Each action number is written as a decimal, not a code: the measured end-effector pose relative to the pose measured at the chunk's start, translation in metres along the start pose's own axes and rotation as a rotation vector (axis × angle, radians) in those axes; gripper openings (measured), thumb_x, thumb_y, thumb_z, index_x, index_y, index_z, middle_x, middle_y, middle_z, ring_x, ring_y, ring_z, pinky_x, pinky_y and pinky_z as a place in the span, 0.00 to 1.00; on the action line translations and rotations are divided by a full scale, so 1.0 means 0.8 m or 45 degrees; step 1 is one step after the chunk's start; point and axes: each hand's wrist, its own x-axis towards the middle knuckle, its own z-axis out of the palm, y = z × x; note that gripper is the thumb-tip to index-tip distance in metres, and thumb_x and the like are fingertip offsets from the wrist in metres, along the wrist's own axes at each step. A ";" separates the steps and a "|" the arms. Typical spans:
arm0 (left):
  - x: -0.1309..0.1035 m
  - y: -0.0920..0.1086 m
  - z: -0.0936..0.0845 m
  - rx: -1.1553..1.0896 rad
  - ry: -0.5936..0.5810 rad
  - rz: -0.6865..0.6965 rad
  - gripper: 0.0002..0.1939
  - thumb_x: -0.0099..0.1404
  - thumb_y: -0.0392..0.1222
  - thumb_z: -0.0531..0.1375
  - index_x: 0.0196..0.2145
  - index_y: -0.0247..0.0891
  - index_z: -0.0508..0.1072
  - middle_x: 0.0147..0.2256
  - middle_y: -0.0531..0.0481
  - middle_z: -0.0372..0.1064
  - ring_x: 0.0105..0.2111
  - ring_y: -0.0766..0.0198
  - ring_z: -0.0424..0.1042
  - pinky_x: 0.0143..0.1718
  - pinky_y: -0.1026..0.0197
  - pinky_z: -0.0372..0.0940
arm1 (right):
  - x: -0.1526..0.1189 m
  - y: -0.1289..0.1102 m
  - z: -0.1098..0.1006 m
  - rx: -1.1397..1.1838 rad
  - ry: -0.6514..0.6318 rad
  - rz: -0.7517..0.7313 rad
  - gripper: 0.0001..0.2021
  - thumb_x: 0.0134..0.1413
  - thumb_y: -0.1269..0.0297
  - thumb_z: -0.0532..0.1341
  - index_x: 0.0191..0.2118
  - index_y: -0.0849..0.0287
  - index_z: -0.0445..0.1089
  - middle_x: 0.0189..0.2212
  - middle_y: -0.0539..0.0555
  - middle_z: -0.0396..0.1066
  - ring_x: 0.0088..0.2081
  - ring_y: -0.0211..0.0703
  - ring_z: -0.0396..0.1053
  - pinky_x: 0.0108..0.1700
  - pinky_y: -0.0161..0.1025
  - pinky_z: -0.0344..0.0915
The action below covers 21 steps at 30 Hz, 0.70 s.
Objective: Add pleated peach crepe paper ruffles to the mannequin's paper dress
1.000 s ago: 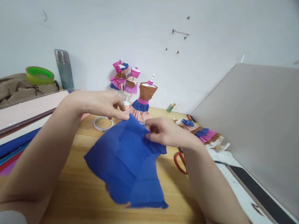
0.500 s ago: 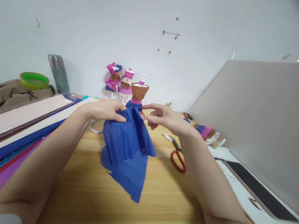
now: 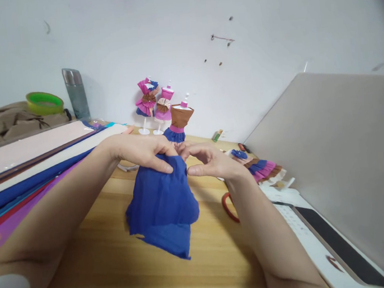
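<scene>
A piece of blue crepe paper (image 3: 161, 201), gathered in soft folds along its top, hangs over the table. My left hand (image 3: 148, 152) grips its upper edge, thumb in front and fingers behind. Beside the paper's upper right edge is my right hand (image 3: 209, 160), its thumb apart from the bent fingers. Those fingertips reach to the left hand's fingers and are partly hidden. Just behind stands a small dress form (image 3: 181, 118) in a brown paper top, pink waistband and blue skirt. Red-handled scissors (image 3: 228, 208) lie partly covered by my right forearm.
Two more dressed forms (image 3: 147, 103) stand against the wall. Coloured paper sheets (image 3: 43, 153) lie at left, with a bottle (image 3: 76, 94) and a green tape roll (image 3: 44, 103) behind. At right are a ruffled paper piece (image 3: 264, 171) and a large grey panel (image 3: 342, 147).
The blue crepe paper and my left hand have come slightly lower. My right hand's pointing finger has bent in against the left fingers. The view has shifted a little.
</scene>
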 end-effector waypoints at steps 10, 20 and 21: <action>-0.009 -0.017 -0.015 0.242 0.106 -0.183 0.10 0.61 0.46 0.59 0.36 0.43 0.79 0.33 0.54 0.75 0.31 0.65 0.69 0.35 0.66 0.59 | -0.009 0.003 -0.014 0.169 0.018 0.211 0.18 0.45 0.54 0.70 0.40 0.57 0.72 0.38 0.52 0.71 0.36 0.40 0.67 0.38 0.38 0.66; 0.001 -0.050 -0.019 0.058 0.627 -0.559 0.09 0.54 0.43 0.60 0.24 0.34 0.69 0.22 0.55 0.59 0.24 0.69 0.59 0.27 0.64 0.52 | -0.004 0.027 -0.023 0.021 0.615 0.464 0.17 0.42 0.51 0.65 0.25 0.60 0.65 0.19 0.45 0.61 0.21 0.33 0.56 0.24 0.33 0.51; 0.001 -0.050 -0.018 0.028 0.652 -0.579 0.08 0.54 0.42 0.60 0.25 0.34 0.70 0.22 0.55 0.59 0.24 0.69 0.59 0.27 0.64 0.52 | -0.003 0.028 -0.021 -0.009 0.628 0.466 0.16 0.42 0.50 0.65 0.25 0.60 0.65 0.19 0.45 0.61 0.21 0.33 0.55 0.24 0.33 0.51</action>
